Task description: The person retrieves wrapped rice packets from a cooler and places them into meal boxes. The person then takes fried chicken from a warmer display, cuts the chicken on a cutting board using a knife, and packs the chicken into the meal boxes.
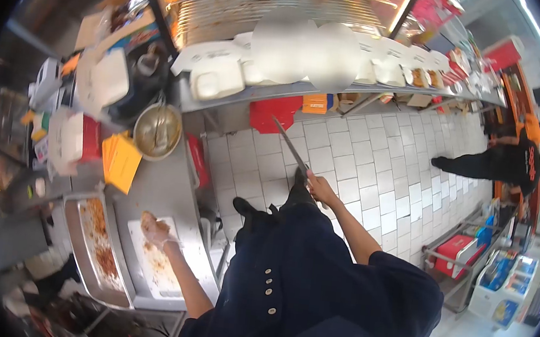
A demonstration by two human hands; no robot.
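Observation:
My left hand (155, 230), in a clear plastic glove, is over a white cutting board (170, 281) on the steel counter. Its fingers look curled together; a brownish bit shows at them, too small to name. Reddish-brown crumbs and smears lie on the board. Beside the board sits a long metal tray (120, 271) with orange and brown food scraps. Out to the right, my right hand (322, 190) grips a knife (291, 150) by its handle. The long blade points away over the tiled floor, apart from the board.
A steel bowl (157, 133) with utensils and orange cards (122, 162) are on the left counter. Open white boxes (216, 84) line the shelf below a lit food display (279, 4). A person (504, 162) in black stands at right, near a metal cart (469, 259).

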